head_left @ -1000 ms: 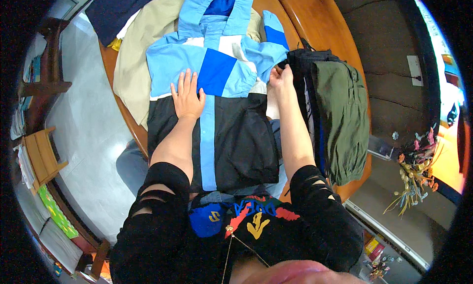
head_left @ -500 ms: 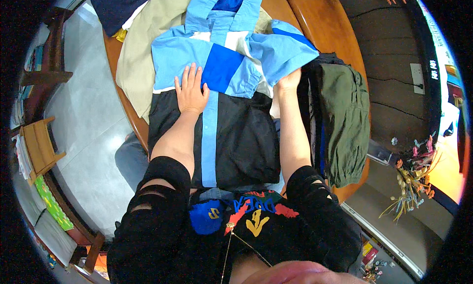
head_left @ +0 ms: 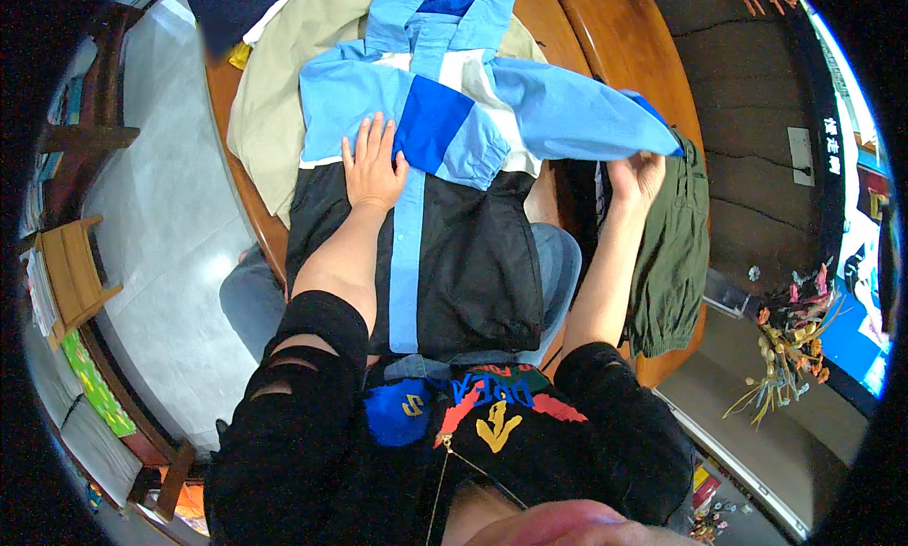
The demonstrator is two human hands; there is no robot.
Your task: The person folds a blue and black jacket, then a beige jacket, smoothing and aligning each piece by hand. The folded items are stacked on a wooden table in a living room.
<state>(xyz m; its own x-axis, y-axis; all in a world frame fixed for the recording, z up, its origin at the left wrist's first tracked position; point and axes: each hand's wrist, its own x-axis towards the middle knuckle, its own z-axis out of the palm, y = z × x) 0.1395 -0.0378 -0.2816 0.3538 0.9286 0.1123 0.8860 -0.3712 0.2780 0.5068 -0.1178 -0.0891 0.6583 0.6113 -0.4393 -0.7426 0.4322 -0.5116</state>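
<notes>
A hooded jacket in light blue, white, bright blue and black lies spread before me, its lower part over my lap. One sleeve is folded across the chest. My left hand rests flat on the jacket beside that sleeve's blue band, fingers stretched out. The other sleeve is drawn out to the right, and my right hand pinches its lower edge near the end. That sleeve's end hangs above a pair of dark green trousers.
The jacket lies on a brown wooden table. Beneath it at left is a beige garment, with a navy garment farther back. Dried flowers stand at right. A wooden rack stands on the left over a grey tiled floor.
My right hand has moved right, pulling the sleeve from a bunched shape out toward the green trousers. My left hand stays flat on the jacket, which has shifted slightly.
</notes>
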